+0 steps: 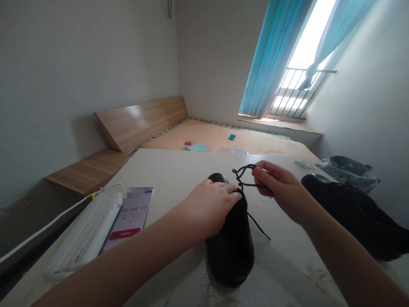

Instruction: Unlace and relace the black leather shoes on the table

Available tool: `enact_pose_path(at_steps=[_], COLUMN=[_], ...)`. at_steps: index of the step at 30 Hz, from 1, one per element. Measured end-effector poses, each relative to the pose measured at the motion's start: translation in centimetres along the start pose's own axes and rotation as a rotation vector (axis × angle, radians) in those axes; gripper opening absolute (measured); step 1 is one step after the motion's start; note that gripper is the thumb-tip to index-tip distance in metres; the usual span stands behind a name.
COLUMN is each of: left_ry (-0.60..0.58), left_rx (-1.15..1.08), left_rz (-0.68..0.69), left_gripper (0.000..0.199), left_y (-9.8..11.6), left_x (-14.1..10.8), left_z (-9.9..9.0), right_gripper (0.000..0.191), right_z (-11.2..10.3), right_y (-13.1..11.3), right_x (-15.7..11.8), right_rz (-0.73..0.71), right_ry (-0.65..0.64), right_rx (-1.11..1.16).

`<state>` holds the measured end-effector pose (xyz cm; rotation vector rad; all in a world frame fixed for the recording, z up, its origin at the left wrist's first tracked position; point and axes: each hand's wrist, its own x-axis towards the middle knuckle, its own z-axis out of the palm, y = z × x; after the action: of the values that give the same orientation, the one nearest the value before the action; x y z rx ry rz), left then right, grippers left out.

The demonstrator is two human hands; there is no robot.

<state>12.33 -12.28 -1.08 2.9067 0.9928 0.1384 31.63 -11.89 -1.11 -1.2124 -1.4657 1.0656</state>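
A black lace-up shoe [231, 251] stands on the white table, its toe pointing away from me. My left hand [212, 204] lies over the front of the shoe, fingers curled across its upper and gripping it. Just right of the shoe, my right hand [277, 187] pinches a black shoelace [244, 169], which hangs in loops between the fingers and the shoe. A loose lace end trails down onto the table on the shoe's right side. What lies under my left palm is hidden.
Another black shoe [354, 213] rests at the right, by a plastic-lined bin [349, 168]. On the left are a phone [128, 217] showing a timer, a clear plastic case [79, 238] and a white cable [47, 230]. Behind the table [169, 170] lies a bed [204, 130] with small items.
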Motion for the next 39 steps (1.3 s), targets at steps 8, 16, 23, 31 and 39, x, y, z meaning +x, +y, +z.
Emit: enact_pose_path(at_steps=[8, 16, 23, 31, 39], left_ry=[-0.064, 0.195, 0.238, 1.016, 1.534], left_rx=[-0.104, -0.59, -0.728, -1.72, -1.575], left_rz=[0.054, 0.031, -0.241, -0.326, -0.342], left_gripper=[0.021, 0.068, 0.033, 0.035, 0.024], left_y=[-0.4, -3.4, -3.3, -5.9, -10.5], left_x=[-0.1, -1.3, 0.2, -2.6, -6.4], left_z=[-0.4, -4.1, -3.6, -8.9, -10.1], right_gripper=[0.028, 0.031, 0.034, 0.047, 0.041], right_z=[3.4, 3.3, 2.8, -4.0, -9.7], right_y=[-2.9, -0.6, 0.3, 2.0, 7.1], right_x=[1.8, 1.7, 3.0, 5.8, 7.6], right_rz=[-0.285, -0.126, -0.172, 0.019, 0.006], right_ry=[-0.242, -0.291, -0.083, -0.011, 0.184], right_rx=[0.297, 0.259, 0.252, 0.705, 0.595])
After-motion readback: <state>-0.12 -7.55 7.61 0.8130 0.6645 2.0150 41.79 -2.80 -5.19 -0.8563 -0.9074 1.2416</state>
